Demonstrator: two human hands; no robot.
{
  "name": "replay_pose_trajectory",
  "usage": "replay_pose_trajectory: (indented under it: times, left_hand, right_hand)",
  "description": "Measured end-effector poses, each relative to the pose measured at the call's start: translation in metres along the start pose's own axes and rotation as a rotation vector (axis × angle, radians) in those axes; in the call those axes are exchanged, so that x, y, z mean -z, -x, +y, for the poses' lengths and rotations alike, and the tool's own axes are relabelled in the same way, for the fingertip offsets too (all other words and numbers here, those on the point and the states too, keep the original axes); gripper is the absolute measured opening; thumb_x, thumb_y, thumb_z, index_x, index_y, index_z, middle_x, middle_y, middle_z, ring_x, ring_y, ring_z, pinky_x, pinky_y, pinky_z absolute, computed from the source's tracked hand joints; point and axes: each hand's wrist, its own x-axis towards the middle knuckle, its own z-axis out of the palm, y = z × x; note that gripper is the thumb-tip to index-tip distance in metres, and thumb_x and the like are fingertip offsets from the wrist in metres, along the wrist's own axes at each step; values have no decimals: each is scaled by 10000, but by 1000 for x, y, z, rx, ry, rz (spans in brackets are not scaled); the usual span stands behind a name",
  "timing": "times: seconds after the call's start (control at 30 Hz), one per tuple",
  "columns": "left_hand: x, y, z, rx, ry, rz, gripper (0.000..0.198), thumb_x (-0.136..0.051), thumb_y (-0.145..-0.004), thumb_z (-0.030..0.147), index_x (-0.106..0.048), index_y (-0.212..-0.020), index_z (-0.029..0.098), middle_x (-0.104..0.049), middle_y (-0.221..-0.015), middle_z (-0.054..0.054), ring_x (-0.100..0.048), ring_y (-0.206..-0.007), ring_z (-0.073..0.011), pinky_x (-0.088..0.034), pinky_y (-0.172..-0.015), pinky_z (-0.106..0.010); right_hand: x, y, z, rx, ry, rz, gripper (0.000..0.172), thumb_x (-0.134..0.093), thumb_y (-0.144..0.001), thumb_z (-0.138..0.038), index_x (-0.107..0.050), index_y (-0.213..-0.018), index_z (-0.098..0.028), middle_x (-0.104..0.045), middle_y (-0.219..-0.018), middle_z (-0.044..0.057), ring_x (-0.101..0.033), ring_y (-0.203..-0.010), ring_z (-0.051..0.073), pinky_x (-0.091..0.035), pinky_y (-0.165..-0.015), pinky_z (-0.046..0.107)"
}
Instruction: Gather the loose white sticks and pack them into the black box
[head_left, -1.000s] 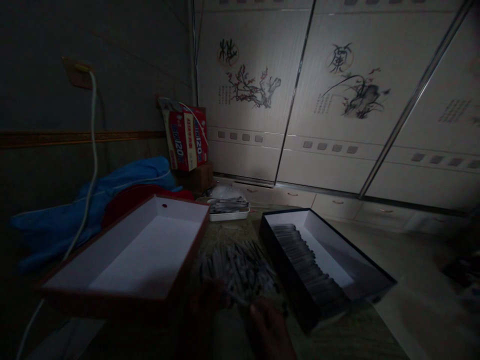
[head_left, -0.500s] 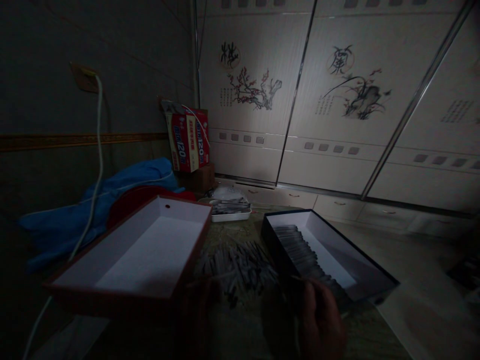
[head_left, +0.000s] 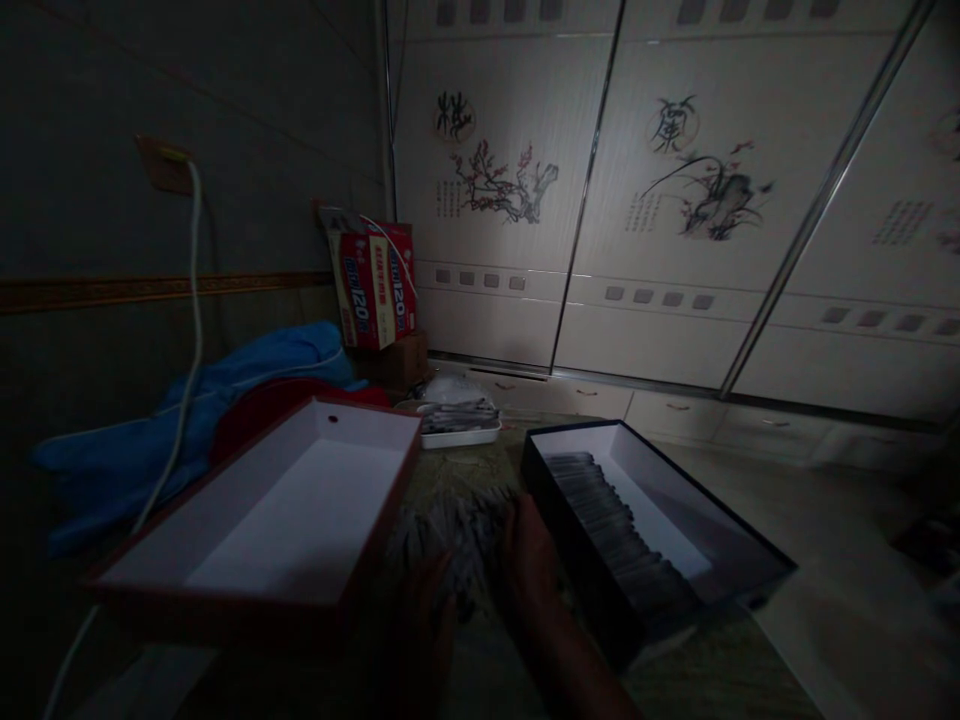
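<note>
Since half a second ago the right hand (head_left: 529,560) has moved from the near end of the black box (head_left: 750,545) back to the loose pile of grey sticks (head_left: 457,525) lying on the bench (head_left: 480,465) between the two boxes. It now rests on the right part of that pile, fingers spread and laid flat; whether they pinch a stick cannot be told in the poor light. The left hand (head_left: 424,625) sits at the near edge of the same pile, just beside the right one, and its grip is likewise too dark to judge.

To the right of the pile, touching distance from the right hand, stands the black box with a white lining; a row of the same grey sticks (head_left: 607,525) lies packed along its left wall (the right half shows bare lining). To the left stands a red box (head_left: 247,590), white inside, tilted slightly toward the camera.

Beyond the pile a small white tray (head_left: 461,435) holds more sticks. A blue cloth (head_left: 187,420) lies behind the red box, with a white cable (head_left: 191,330) hanging across it from a wall socket. A red carton (head_left: 371,285) leans in the corner. Farthest back stand pale sliding wardrobe doors (head_left: 675,250) painted with ink plants.
</note>
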Motion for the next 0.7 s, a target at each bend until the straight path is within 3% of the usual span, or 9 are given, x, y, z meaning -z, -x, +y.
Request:
replay_pose_trajectory:
  times: [0.1,0.2,0.3,0.4,0.47,0.53,0.7]
  left_hand:
    - [0,0,-3,-34,-24,5,348,-467,-805,241,-686,-1061,153,-723,-1050,-139,-684,-970,-264,-565,-845,-467]
    - [1,-1,-4,-33,-19,22,319,-490,-799,267,-700,-1012,156,-731,-1014,-136,-692,-942,-265,-574,-824,-465]
    - [2,-2,-3,-9,-8,33,308,-483,-808,279,-703,-985,155,-732,-1007,-132,-694,-935,-266,-576,-819,-469]
    - [4,-3,2,6,5,53,306,-473,-813,292,-704,-961,156,-737,-981,-126,-699,-913,-261,-581,-804,-465]
    - [6,-5,6,3,11,76,302,-467,-810,290,-708,-926,151,-742,-942,-124,-707,-879,-257,-587,-789,-456]
    - [8,-5,11,0,16,84,304,-460,-810,288,-710,-906,143,-745,-911,-125,-712,-856,-258,-592,-774,-449]
    - [12,-3,17,43,22,28,309,-451,-813,293,-715,-903,162,-748,-923,-116,-710,-879,-265,-587,-783,-443]
  right_hand:
    - [-1,1,2,42,49,-10,268,-351,-910,-226,-603,-860,-151,-643,-812,128,-607,-783,258,-446,-722,369]
    - [15,8,-6,72,64,-8,249,-364,-907,-223,-601,-923,-147,-636,-864,132,-590,-836,261,-439,-774,390]
    - [50,11,-16,132,-19,-17,246,-353,-929,-259,-579,-971,-171,-629,-866,85,-590,-790,203,-452,-718,305]
    - [94,-5,-13,148,-86,32,263,-351,-941,-337,-565,-912,-186,-627,-825,53,-589,-745,173,-442,-679,265]
    - [118,-26,4,69,64,29,314,-324,-949,-394,-548,-881,-185,-631,-796,49,-588,-711,167,-434,-655,256]
    - [133,-50,30,34,239,-96,344,-272,-961,-358,-550,-918,-161,-658,-835,81,-613,-732,176,-439,-670,266]
    - [129,-84,96,114,367,-473,215,-467,-796,-95,-660,-880,-144,-727,-890,113,-676,-821,201,-463,-712,258]
